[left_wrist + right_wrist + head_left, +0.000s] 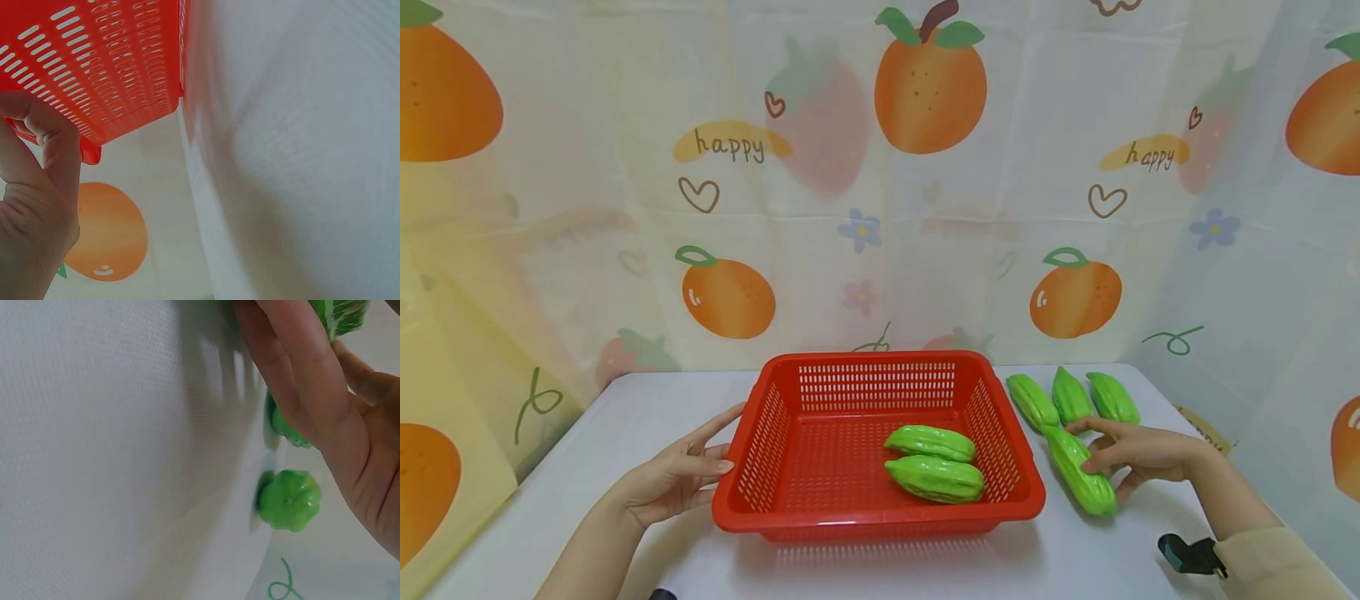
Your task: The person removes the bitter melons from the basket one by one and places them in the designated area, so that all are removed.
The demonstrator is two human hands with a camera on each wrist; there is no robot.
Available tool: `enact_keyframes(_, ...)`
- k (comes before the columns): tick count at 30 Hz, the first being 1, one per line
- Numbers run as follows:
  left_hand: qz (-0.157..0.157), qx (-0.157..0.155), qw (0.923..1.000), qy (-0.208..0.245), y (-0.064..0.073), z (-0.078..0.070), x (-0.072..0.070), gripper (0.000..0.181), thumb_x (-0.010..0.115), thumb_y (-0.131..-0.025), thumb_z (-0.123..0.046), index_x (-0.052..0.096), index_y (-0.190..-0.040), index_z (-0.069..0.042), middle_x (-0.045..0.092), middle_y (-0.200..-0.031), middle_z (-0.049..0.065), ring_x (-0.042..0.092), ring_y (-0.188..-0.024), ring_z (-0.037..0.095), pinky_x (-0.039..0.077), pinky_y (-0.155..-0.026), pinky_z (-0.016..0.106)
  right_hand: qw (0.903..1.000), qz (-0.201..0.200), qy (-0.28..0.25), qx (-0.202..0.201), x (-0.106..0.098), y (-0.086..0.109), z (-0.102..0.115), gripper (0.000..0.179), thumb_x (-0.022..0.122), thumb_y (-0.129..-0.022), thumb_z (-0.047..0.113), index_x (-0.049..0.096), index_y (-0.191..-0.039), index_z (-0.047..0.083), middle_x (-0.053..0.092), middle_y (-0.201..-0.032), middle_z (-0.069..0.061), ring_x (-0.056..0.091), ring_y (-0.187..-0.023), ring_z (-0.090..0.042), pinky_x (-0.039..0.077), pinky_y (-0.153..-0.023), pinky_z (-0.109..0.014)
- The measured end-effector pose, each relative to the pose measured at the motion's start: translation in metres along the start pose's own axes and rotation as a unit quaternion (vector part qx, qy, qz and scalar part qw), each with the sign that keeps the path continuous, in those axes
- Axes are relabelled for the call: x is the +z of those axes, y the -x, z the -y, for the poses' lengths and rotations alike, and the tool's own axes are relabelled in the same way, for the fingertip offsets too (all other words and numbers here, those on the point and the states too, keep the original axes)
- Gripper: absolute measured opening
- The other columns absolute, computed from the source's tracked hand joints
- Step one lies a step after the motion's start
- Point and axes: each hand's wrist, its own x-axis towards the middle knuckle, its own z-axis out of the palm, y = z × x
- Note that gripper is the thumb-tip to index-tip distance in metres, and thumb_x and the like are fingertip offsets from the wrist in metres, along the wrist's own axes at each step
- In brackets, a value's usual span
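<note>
A red plastic basket (880,521) with slotted walls stands in the middle of the table, two green ridged bitter melons lying in its right half, the front one (936,479) beside the back one (929,443). My left hand (673,475) holds the basket's left rim, thumb on top; in the left wrist view, its bent fingers (59,140) are at the rim. To the right of the basket, my right hand (1138,457) grips a long bitter melon (1078,471) between thumb and fingers. The right wrist view shows only part of this melon (347,315) behind the fingers.
Three more bitter melons lie behind my right hand: a left one (1032,401), a middle one (1071,395) and a right one (1113,397). A fruit-printed curtain (925,217) hangs behind the white table (685,392).
</note>
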Motion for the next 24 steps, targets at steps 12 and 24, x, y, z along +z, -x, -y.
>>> enact_keyframes(12,0.002,-0.001,1.0,0.002,0.0003,-0.0011,0.001,0.066,0.042,-0.1,-0.001,0.033,-0.149,-0.043,0.066,-0.127,-0.002,0.071,-0.101,0.012,0.059,-0.092,0.034,0.9999,-0.008,0.0,0.014,0.0021,-0.002,-0.0005,0.066,0.064,-0.095,0.023,0.025,-0.145,0.004,0.053,-0.102,-0.008,0.059,-0.086,-0.018,0.063,-0.072,-0.035)
enact_keyframes(24,-0.002,-0.002,1.0,0.002,0.0002,-0.0011,0.0013,0.065,0.042,-0.1,-0.001,0.034,-0.149,-0.044,0.065,-0.127,-0.002,0.071,-0.101,0.013,0.059,-0.092,0.035,0.9994,-0.02,0.005,0.026,0.0023,-0.003,-0.0035,0.066,0.064,-0.094,0.025,0.028,-0.145,0.003,0.052,-0.112,-0.012,0.059,-0.091,-0.02,0.063,-0.071,-0.035)
